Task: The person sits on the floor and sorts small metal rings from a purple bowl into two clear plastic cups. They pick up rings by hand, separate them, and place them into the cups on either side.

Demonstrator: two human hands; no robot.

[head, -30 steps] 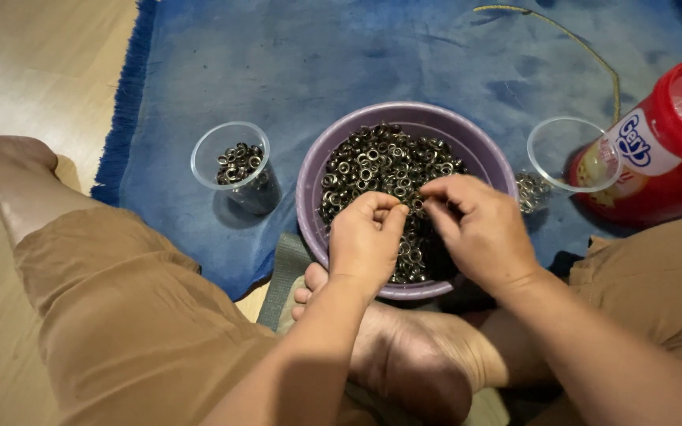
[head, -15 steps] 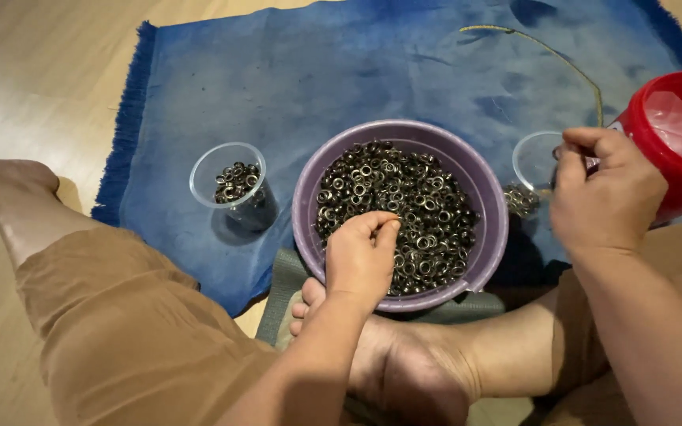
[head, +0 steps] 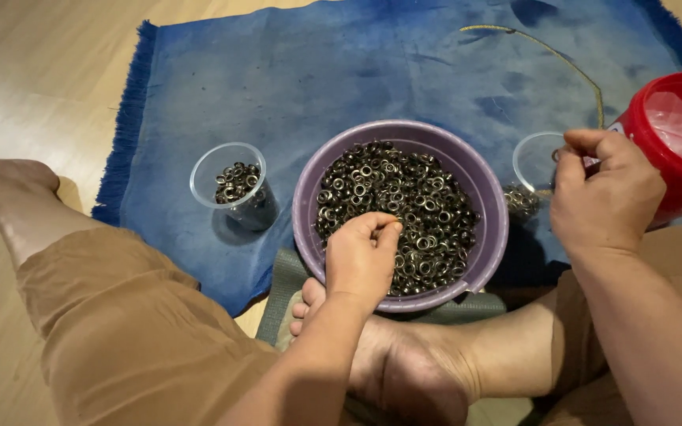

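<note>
Metal eyelets (head: 404,217) still pack the purple bowl (head: 487,260), where the left hand (head: 361,256) pinches closed on a few. The right hand (head: 605,197), fingers pinched over the right clear cup (head: 532,158), holds something too small to tell. Both that cup and the left clear cup (head: 234,185) look barely filled, so most sorting's left.

1. Red round plastic container (head: 676,142), far right on the blue mat (head: 317,71), tilted; glossy translucent top face.
2. White label patch at its left edge, mostly hidden behind the right hand (head: 605,197).
</note>
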